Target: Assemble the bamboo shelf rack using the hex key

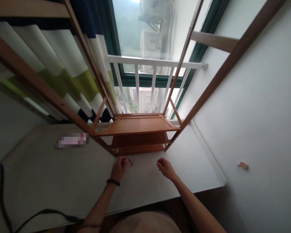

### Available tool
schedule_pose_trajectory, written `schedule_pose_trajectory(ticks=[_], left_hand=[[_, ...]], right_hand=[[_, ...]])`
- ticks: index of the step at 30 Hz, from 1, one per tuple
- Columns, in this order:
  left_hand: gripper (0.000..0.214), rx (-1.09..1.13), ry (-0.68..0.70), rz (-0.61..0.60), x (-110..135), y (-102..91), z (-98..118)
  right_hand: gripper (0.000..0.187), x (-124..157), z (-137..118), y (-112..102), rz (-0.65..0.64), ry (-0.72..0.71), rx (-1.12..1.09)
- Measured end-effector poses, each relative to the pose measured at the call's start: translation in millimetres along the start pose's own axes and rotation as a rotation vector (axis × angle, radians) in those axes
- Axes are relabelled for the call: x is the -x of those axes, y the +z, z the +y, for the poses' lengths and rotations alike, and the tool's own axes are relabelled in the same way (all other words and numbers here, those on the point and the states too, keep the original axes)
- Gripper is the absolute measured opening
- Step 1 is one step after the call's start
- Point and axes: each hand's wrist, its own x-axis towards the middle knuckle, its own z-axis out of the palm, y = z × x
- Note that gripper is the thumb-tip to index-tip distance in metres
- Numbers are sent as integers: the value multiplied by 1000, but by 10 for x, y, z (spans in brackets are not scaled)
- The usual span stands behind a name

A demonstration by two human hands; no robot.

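Note:
A wooden shelf rack [138, 127] stands on a white table [63, 181] in front of a window. My left hand [119, 168], with a dark band at the wrist, is closed on a small dark bent tool [130, 162] that looks like a hex key, just in front of the rack's base. My right hand [164, 167] hovers to the right of it, fingers curled in; I cannot make out anything in them. Both hands are close to the rack's lowest shelf without touching it.
A blurred flat object [72, 140] lies on the table at the left. A black cable [5, 200] runs along the left front. A white wall [257, 129] closes the right side. A white railing [157, 63] and a striped curtain [63, 71] stand behind the rack.

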Motion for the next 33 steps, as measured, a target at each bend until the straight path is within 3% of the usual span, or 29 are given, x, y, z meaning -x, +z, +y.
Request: schedule_pose_trajectory(ticks=[3, 7, 10, 13, 18, 21, 28, 33], left_hand=[[21, -51, -31, 135, -15, -163, -272], [28, -85, 44, 299, -83, -338, -516], [34, -104, 114, 346, -141, -448, -653], [40, -165, 148, 343, -198, -543, -816], [44, -383, 69, 336, -233, -588, -1136], [46, -534, 99, 331, -196, -530, -1241], [51, -644, 137, 399, -149, -430, -1274], [49, -635, 45, 319, -180, -513, -1145]], right_hand=[[20, -107, -139, 392, -118, -127, 228], [41, -279, -313, 892, -198, -245, 365], [56, -329, -384, 1187, -298, -318, 606], [57, -343, -397, 1365, -313, -378, 809], [42, -448, -398, 1411, -303, -537, 898], [31, -526, -409, 1359, -286, -552, 923], [31, -537, -359, 1267, -167, -337, 986], [34, -526, -342, 1353, -94, -196, 995]])
